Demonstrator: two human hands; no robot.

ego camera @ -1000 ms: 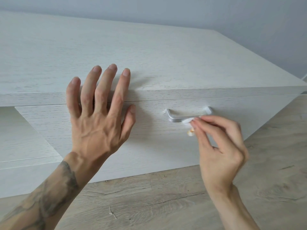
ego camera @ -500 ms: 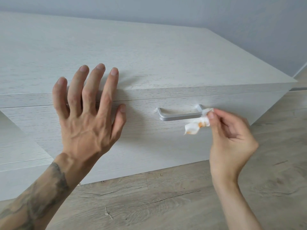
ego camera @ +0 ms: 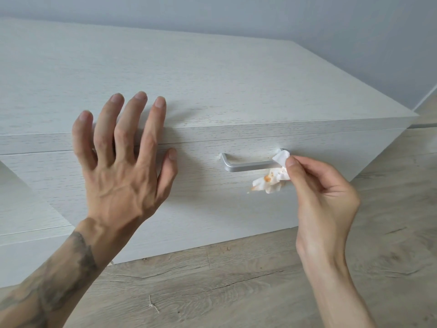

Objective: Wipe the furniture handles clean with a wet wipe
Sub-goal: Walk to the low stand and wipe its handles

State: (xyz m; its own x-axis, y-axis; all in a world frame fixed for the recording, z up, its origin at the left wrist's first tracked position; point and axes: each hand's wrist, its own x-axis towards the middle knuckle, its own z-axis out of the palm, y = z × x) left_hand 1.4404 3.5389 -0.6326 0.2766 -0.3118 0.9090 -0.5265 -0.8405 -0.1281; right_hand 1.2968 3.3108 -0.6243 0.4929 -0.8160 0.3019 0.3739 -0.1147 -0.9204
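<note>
A silver bar handle (ego camera: pixel 246 165) sits on the front of a pale wood drawer (ego camera: pixel 212 204). My right hand (ego camera: pixel 319 195) pinches a crumpled white wet wipe (ego camera: pixel 274 176) with orange stains and holds it against the handle's right end, which the wipe hides. My left hand (ego camera: pixel 120 166) lies flat with spread fingers over the drawer front and the cabinet's top edge, to the left of the handle, holding nothing.
The low white cabinet's top (ego camera: pixel 189 79) stretches back to a grey wall (ego camera: pixel 307 24). Wood-look flooring (ego camera: pixel 224 292) runs below and to the right. An open recess of the cabinet (ego camera: pixel 21 209) shows at the far left.
My right hand slid the wipe from the middle of the handle to its right end. The wipe's stained part now hangs below the bar. My left hand stayed flat on the drawer front.
</note>
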